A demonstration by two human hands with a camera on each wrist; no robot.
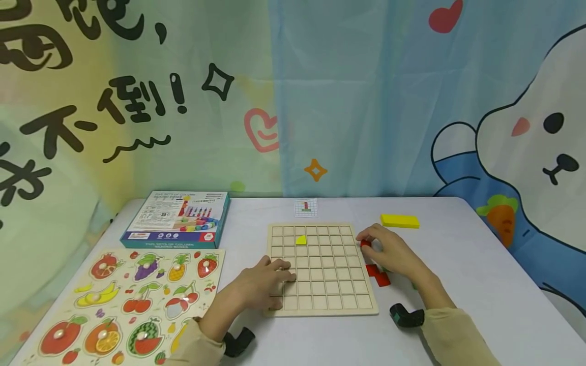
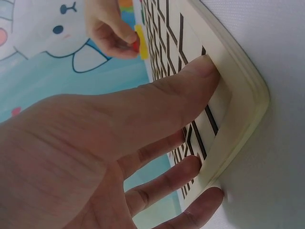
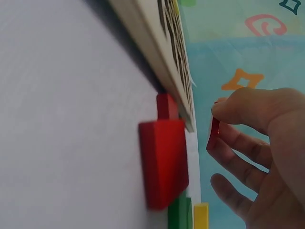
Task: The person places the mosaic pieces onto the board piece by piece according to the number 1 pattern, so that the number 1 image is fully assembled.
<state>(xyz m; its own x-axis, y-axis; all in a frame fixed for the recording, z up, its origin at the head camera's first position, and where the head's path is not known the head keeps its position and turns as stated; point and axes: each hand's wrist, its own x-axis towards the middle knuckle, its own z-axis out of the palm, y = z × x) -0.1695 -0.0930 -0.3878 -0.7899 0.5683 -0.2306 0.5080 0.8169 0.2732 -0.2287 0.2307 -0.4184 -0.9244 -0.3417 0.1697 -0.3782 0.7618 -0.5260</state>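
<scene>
1. Risk of a slip: small red piece [image 1: 364, 243] pinched only at the tips of thumb and fingers of the right hand [image 1: 389, 249], so likely to twist or drop onto the tabletop [image 1: 458, 264] beside the grid board [image 1: 320, 305] rather than land in a cell.
2. Risk of a nudged board: left hand [image 1: 263, 284] lying flat, fingers straight, on the near-left corner, gripping nothing; any easing of that press could let the board slide when the piece meets its right edge.
3. Risk of a knock: larger red block [image 1: 379, 275] lying just beside the board's right edge, under the right wrist, with a green piece [image 3: 180, 210] next to it; easy to sweep aside with the forearm.
4. Held piece: small, flat, red, glossy, mostly hidden by the fingers, poised near the board's right edge toward its far end; exact shape hard to tell.
5. Board: pale wood, square cells, one yellow piece [image 1: 300, 239] already seated near the far side.
6. Long yellow block [image 1: 400, 220] lying well apart, farther back.
</scene>
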